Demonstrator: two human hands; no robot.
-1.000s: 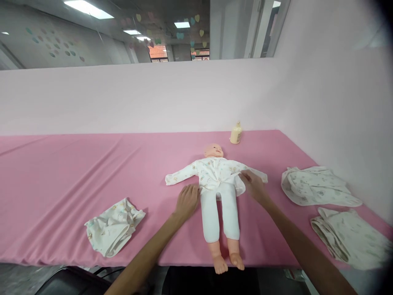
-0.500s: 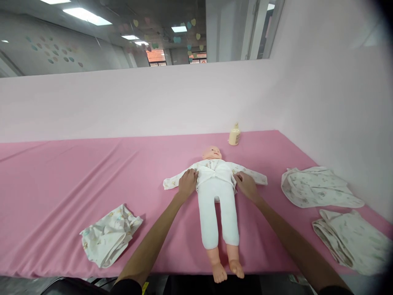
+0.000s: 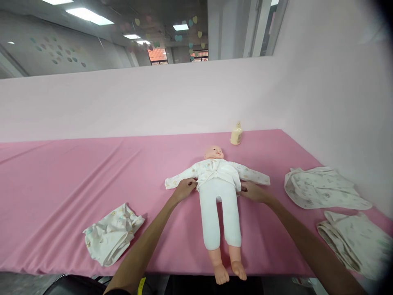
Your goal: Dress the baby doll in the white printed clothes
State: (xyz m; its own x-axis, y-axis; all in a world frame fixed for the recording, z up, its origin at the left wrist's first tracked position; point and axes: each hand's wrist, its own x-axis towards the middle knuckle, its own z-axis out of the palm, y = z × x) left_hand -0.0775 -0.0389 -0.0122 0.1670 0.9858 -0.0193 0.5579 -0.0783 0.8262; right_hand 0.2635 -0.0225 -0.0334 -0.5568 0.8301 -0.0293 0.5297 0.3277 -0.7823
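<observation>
- Where the printed shirt [image 3: 206, 169] is met at one side by the left hand [image 3: 185, 189], fingers are curled; whether fabric is pinched cannot be told.
- The baby doll [image 3: 213, 153] is laid back-down on the pink sheet [image 3: 147, 172].
- The shirt's other side is touched by the right hand [image 3: 254, 191], fingers bent, pinch likewise unclear.

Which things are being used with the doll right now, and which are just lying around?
Seem to be in use:
- the doll
- its patterned top
- its white pants
- both hands, left hand and right hand, at its sides

Seem to be just lying around:
- pale bottle near the wall
- crumpled cloth on the left
- two more cloths on the right
</observation>
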